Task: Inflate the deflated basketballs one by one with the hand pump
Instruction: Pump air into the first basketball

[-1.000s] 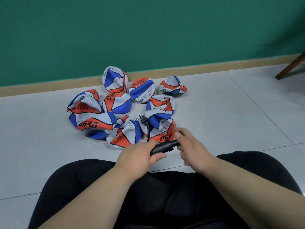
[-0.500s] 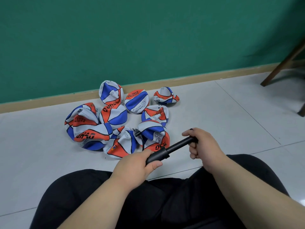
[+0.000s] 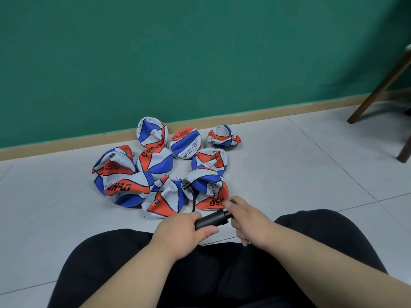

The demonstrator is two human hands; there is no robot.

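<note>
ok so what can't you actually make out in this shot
All in the head view:
Handle of the pump: wrapped by the right hand; only a dark tip shows.
Hose end of the barrel: covered by the left hand.
Where the hose enters the nearest ball: too small, lost in a fold.
Chair: cut off by the right edge, legs only.
Small print on the other balls: too small to read.

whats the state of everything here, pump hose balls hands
hand pump, handle pushed nearly fully in
hose, runs from the pump to the nearest basketball, seems plugged in
nearest basketball, crumpled, deflated
other basketballs, all crumpled or flattened, deflated
left hand, grips the pump barrel
right hand, grips the pump handle
</note>
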